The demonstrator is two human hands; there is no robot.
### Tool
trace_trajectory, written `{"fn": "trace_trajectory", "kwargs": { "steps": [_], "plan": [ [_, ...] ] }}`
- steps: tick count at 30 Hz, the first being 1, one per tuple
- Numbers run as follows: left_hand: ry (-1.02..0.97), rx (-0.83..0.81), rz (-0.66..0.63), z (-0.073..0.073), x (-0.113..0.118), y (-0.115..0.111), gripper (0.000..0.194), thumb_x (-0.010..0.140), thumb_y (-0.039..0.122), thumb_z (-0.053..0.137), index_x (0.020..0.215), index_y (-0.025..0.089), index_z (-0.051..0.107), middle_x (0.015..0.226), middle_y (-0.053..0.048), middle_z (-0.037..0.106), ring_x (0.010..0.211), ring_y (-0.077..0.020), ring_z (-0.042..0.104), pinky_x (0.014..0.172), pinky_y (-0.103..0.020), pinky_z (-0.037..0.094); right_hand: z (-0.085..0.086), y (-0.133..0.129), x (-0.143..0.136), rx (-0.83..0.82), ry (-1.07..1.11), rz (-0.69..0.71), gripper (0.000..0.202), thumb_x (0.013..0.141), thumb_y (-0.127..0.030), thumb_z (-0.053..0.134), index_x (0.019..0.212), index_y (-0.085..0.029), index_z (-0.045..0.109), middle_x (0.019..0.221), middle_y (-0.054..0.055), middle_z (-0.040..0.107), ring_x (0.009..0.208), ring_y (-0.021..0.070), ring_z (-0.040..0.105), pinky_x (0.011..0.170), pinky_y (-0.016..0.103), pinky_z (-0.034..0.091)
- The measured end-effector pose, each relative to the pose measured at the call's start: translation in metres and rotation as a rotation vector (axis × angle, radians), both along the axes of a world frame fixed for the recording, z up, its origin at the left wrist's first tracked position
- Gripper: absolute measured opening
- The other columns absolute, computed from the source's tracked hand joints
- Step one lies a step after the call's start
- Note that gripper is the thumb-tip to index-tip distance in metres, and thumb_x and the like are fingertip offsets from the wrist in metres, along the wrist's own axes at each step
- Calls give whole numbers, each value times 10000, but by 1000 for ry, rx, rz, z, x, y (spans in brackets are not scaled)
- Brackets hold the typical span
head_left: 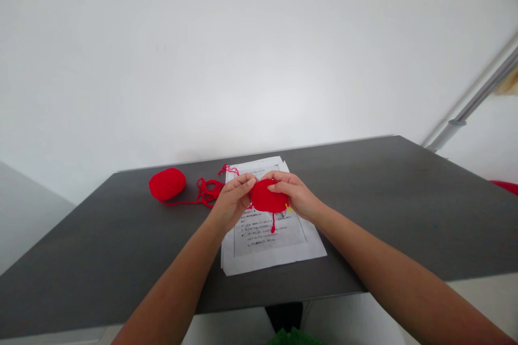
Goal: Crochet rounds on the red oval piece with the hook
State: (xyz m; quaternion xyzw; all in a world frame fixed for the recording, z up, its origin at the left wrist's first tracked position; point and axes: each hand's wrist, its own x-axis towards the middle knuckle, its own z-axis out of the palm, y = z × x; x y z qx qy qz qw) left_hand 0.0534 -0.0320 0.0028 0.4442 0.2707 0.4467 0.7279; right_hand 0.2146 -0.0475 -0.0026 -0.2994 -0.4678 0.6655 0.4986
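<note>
Between my two hands is a red crocheted piece (269, 198), roughly oval, held up over the printed sheets. My left hand (234, 197) pinches its left edge with thumb and fingertips. On the other side my right hand (292, 192) grips it, thumb lying across the front and fingers behind. A short red yarn tail (273, 223) dangles from the lower edge. Something small and yellow (288, 208) shows at the lower right edge, by my right hand; its kind is unclear. Loose red yarn (209, 191) lies tangled left of my left hand.
A red yarn ball (167, 184) rests on the dark table (121, 259) at the left, its strand running to the tangle. Printed paper sheets (275, 256) lie beneath my hands. Behind the table rises a white wall (259, 54); a grey metal pole (481, 94) slants at the right.
</note>
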Motion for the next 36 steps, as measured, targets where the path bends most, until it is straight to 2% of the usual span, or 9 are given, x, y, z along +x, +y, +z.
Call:
{"fn": "trace_trajectory", "kwargs": {
  "steps": [11, 15, 19, 22, 25, 27, 32, 36],
  "plan": [
    [-30, 10, 11, -2, -1, 1, 200, 687, 279, 738, 717, 139, 598, 617, 25, 556, 545, -76, 500, 538, -191, 394, -1, 1, 0, 61, -27, -3, 144, 683, -246, 648, 800, -166, 619, 634, -29, 631, 507, 87, 535, 494, 195, 382],
    [-60, 24, 74, 0, -1, 3, 191, 681, 267, 742, 745, 144, 611, 650, 20, 588, 566, -82, 525, 558, -196, 417, -3, 2, 1, 104, -55, -36, 162, 710, -283, 659, 815, -172, 604, 613, -36, 618, 525, 93, 542, 518, 198, 395],
    [-66, 67, 155, 0, -3, 6, 171, 702, 271, 725, 746, 152, 611, 657, 24, 592, 580, -79, 518, 575, -192, 412, -4, 3, 2, 153, -140, -90, 177, 757, -334, 638, 834, -180, 600, 518, -62, 560, 442, 79, 463, 466, 194, 345],
    [-58, 151, 193, -1, -4, 8, 195, 739, 334, 693, 732, 157, 612, 657, 26, 588, 585, -77, 511, 577, -191, 406, -3, 2, 2, 199, -204, -150, 177, 767, -346, 634, 816, -180, 598, 466, -82, 489, 427, 77, 426, 471, 200, 340],
    [-9, 198, 180, -1, -5, 9, 246, 754, 394, 668, 789, 152, 637, 701, 2, 630, 619, -97, 542, 600, -210, 421, -2, 2, 1, 230, -211, -208, 180, 768, -354, 634, 799, -183, 588, 457, -93, 423, 435, 77, 404, 479, 200, 344],
    [45, 164, 132, -2, -5, 9, 245, 724, 362, 702, 830, 148, 648, 736, -14, 663, 648, -113, 574, 638, -228, 439, -3, 3, 0, 237, -193, -236, 185, 762, -358, 638, 794, -186, 581, 466, -95, 408, 441, 77, 401, 478, 199, 349],
    [158, 90, 42, -5, -2, 7, 306, 643, 307, 769, 878, 128, 689, 755, -50, 711, 721, -178, 642, 746, -311, 472, -5, 4, 0, 246, -171, -259, 205, 760, -375, 644, 792, -184, 575, 497, -85, 451, 458, 77, 432, 468, 191, 363],
    [143, 108, 106, -5, 0, 7, 294, 642, 293, 766, 881, 134, 703, 735, -43, 721, 701, -176, 648, 732, -312, 477, -4, 4, 1, 211, -182, -192, 248, 808, -431, 583, 798, -185, 557, 543, -57, 563, 457, 83, 507, 457, 188, 395]
  ]
}}
